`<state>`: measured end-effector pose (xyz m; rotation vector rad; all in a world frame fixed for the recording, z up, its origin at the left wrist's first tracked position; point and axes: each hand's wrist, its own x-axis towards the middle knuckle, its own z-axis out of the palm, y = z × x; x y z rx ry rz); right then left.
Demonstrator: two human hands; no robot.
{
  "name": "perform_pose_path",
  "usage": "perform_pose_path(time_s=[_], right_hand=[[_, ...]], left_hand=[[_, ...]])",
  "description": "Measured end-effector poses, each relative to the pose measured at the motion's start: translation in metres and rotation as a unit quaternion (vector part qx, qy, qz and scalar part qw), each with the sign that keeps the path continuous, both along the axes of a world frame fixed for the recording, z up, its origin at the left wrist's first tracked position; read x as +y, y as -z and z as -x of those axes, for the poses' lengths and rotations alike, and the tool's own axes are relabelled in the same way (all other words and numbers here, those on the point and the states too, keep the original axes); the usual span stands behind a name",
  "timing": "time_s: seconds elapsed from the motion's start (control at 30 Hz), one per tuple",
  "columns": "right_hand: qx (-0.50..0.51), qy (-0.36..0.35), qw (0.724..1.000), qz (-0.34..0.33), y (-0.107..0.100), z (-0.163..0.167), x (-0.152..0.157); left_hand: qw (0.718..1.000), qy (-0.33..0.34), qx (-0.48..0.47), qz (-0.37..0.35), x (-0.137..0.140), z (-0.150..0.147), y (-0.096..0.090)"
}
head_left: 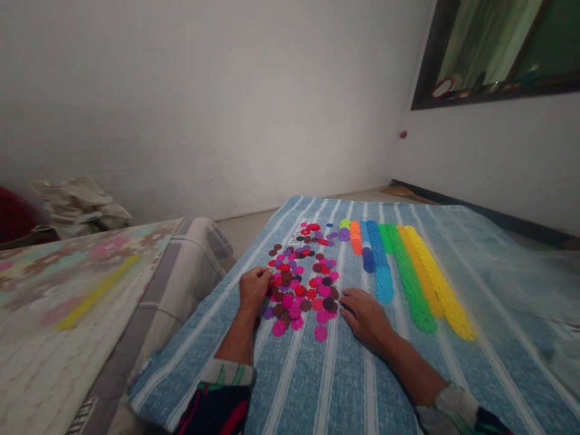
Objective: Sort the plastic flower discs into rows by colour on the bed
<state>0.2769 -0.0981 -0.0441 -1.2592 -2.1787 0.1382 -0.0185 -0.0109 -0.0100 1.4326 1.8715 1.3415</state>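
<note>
A loose heap of small scalloped plastic discs point(295, 310), pink, red, brown, purple and black, is spread on a blue striped cloth point(290, 386). At the heap's left edge is my left hand point(254, 290), its fingers curled together by the discs; what they pinch, if anything, is hidden. My right hand point(365, 315) rests at the right edge of the heap, with its fingers apart and slightly bent, the tips beside a dark disc point(334, 293). Right of it lie overlapping rows of like discs: a blue row point(383, 260), a green row point(410, 284) and a yellow row point(441, 284).
Shorter orange point(356, 238) and purple point(345, 234) groups lie at the far end. Clear plastic bags point(521, 284) are on the right. To the left stands a bed-like surface with a floral cover point(90, 254) and a yellow strip point(99, 293). A white wall point(226, 109) rises behind.
</note>
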Motion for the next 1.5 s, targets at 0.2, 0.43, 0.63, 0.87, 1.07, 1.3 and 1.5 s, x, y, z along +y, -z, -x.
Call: perform_pose_path(time_s=[0.2,0.43,0.63,0.87,1.07,1.3,1.5], right_hand=[[0.005,0.0,1.0,-0.004,-0.0021,-0.0009,-0.002],[0.001,-0.006,1.0,0.005,-0.0011,-0.0037,-0.0014],[-0.005,0.0,1.0,-0.001,-0.0018,-0.0042,-0.0026],[-0.006,0.0,1.0,0.008,-0.0015,-0.005,-0.0023],[-0.012,-0.003,1.0,0.011,-0.0004,-0.0058,-0.0018],[0.0,0.001,1.0,0.0,0.0011,-0.0057,-0.0012],[-0.005,0.0,1.0,-0.005,0.0015,-0.0057,-0.0011]], left_hand=[[1.0,-0.007,-0.006,0.003,-0.0008,-0.0012,-0.0005],[1.0,-0.011,-0.022,-0.008,-0.0009,-0.0014,-0.0024],[1.0,-0.005,-0.017,-0.009,-0.002,-0.0034,-0.0008],[0.998,0.049,-0.015,-0.029,-0.003,-0.0081,0.0015],[0.997,0.07,-0.006,-0.03,-0.0048,-0.0091,0.0007],[0.997,0.071,0.006,-0.023,-0.0042,-0.0089,0.0006],[0.997,0.073,0.005,-0.02,-0.0053,-0.0098,-0.0011]])
